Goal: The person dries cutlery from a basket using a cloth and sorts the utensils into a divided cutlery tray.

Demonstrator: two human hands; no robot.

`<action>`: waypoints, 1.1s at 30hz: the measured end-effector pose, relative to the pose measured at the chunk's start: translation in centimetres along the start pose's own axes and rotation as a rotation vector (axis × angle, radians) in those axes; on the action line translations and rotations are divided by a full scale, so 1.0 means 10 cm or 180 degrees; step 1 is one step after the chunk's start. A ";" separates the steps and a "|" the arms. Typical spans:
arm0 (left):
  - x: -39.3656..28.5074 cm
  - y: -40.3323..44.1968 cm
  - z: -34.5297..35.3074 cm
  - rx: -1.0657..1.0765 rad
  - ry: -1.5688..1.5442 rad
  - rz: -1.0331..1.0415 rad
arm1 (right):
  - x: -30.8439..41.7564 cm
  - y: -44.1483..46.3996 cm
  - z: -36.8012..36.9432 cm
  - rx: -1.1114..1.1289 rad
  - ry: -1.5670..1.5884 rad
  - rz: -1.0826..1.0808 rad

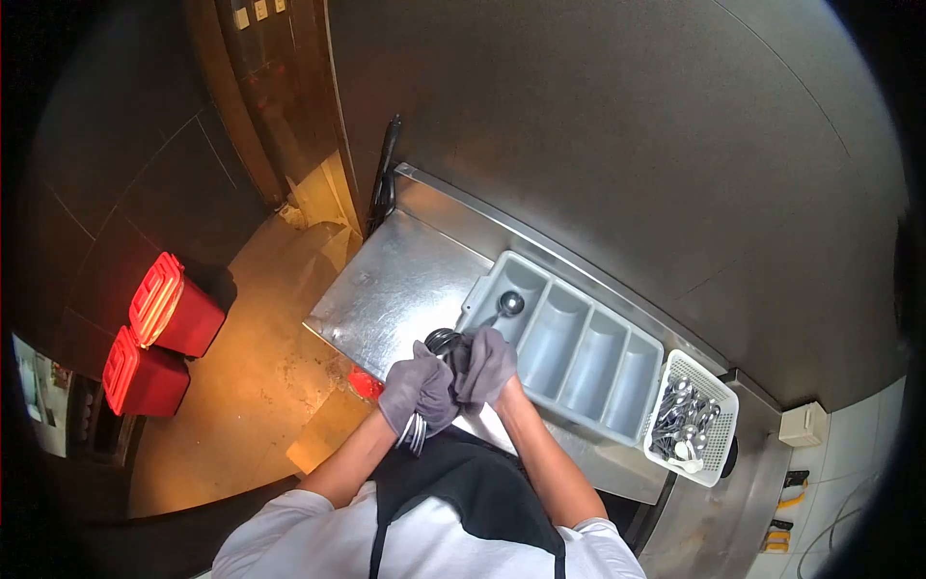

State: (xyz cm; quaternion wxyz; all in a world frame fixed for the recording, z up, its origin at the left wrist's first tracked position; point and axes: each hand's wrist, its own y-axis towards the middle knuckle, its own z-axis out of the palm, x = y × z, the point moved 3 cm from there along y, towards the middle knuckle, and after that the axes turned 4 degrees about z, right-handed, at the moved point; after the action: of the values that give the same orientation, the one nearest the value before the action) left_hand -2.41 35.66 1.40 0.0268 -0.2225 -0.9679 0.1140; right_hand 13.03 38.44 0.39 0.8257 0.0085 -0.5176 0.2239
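Grey gloves cover both my hands. My left hand (421,389) is wrapped round a bundle of metal cutlery (415,434), whose handles stick out below it and whose rounded ends show above. My right hand (484,367) presses against the bundle's upper end with its fingers bent, and what it holds there is hidden. Just beyond my hands lies a grey tray (540,398) with several long compartments. A ladle-like spoon (510,303) rests in its leftmost compartment.
A white basket (725,425) of spoons stands right of the tray on the steel counter (386,280). Dark-handled tools (386,174) lean at the counter's back left corner. Two red bins (145,372) stand on the floor at left. A wall rises behind.
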 end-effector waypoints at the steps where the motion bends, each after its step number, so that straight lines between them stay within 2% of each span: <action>1: 0.02 0.05 0.24 -0.0103 -0.0114 0.0511 | -0.25 0.16 -0.07 -0.0233 -0.1302 -0.0489; 2: 0.04 0.10 0.47 -0.0189 -0.0213 0.1025 | -0.31 0.11 -0.05 -0.0330 -0.1135 -0.0610; 3: 0.10 0.24 1.09 -0.0450 -0.1295 0.1073 | -0.37 0.07 -0.02 -0.0422 -0.0972 -0.0736; 4: 0.08 0.21 1.13 -0.0040 -0.1544 0.0603 | -0.42 0.02 0.01 -0.0509 -0.0814 -0.0866; 5: 0.06 0.18 1.16 0.0334 -0.1737 0.0100 | -0.12 -0.12 0.07 -0.0476 -0.1694 -0.1146; 6: -0.06 0.03 0.72 0.0348 -0.2145 -0.0391 | 0.09 -0.24 0.16 -0.0432 -0.2581 -0.1420; 7: -0.17 -0.12 0.27 0.0356 -0.2549 -0.0893 | 0.11 -0.27 0.19 -0.0560 -0.2570 -0.1077; 8: -0.20 -0.25 0.02 0.0361 -0.2946 -0.1404 | 0.17 -0.32 0.21 -0.0573 -0.2514 -0.1151; 9: -0.18 -0.32 -0.08 0.0117 -0.3099 -0.1198 | 0.23 -0.35 0.22 -0.0581 -0.2464 -0.1225; 11: -0.16 -0.32 0.07 -0.0203 -0.2435 -0.0808 | 0.29 -0.33 0.23 -0.0411 -0.2423 -0.1540; 14: -0.21 -0.37 -0.06 -0.0317 -0.1128 -0.0371 | 0.43 -0.39 0.42 -0.0809 -0.2509 -0.1512; 16: -0.21 -0.42 -0.31 -0.0173 -0.0669 -0.0100 | 0.43 -0.40 0.42 -0.1021 -0.2836 -0.1397; 19: -0.17 -0.57 -0.62 -0.0016 -0.1005 0.0336 | 0.55 -0.42 0.35 -0.1373 -0.2770 -0.1199; 21: -0.15 -0.69 -0.54 -0.0274 -0.0615 0.0547 | 0.59 -0.45 0.18 -0.1851 -0.2649 -0.1136; 22: -0.14 -0.77 -0.48 -0.0409 -0.0413 0.0651 | 0.63 -0.45 0.14 -0.1615 -0.2602 -0.1201; 24: -0.11 -0.88 -0.41 -0.1368 -0.1137 0.0782 | 0.70 -0.42 0.09 -0.1123 -0.2509 -0.1324; 25: -0.13 -0.85 -0.33 -0.1325 -0.1615 0.0669 | 0.64 -0.39 0.05 -0.1072 -0.2356 -0.1035; 28: -0.25 -0.73 -0.14 -0.1152 -0.3075 0.0304 | 0.73 -0.43 0.16 -0.1883 -0.2800 -0.0822; 31: -0.35 -0.71 -0.16 -0.1382 -0.4914 0.0190 | -0.11 -0.13 -0.20 -0.2279 -0.0479 -0.0878; 32: -0.35 -0.72 -0.18 -0.1511 -0.5585 0.0210 | -0.21 -0.16 -0.06 -0.2088 0.0377 -0.0596; 33: -0.32 -0.71 -0.18 -0.1729 -0.4745 0.0362 | -0.23 -0.22 0.14 -0.1871 0.1219 -0.0316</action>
State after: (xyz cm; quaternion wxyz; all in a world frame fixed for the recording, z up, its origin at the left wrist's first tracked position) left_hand -2.35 28.46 4.82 -0.6890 -0.1354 -0.7119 -0.0059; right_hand 11.83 35.27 -0.49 0.8848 -0.2464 -0.3947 0.0225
